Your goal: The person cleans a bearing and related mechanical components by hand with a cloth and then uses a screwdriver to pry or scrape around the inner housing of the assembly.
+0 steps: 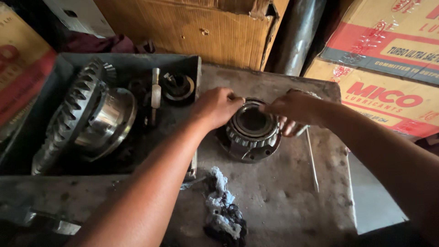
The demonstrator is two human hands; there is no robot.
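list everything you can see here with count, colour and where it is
roller bearing: 1, steel grey, on the bench centre, seated on a dark housing
housing: 1, dark grey, under the bearing
large ring gear with hub: 1, grey teeth and shiny hub, in the tray at left
tray: 1, dark grey, upper left of the bench
small round part: 1, dark with a bright rim, tray's right corner
thin rod: 1, grey, on the bench at right
rag: 1, white and black, bench front
bench: 1, grimy grey
cardboard boxes: several, brown and red-printed, behind and at both sides
left hand: 1, on the bearing's left rim
right hand: 1, on the bearing's right rim
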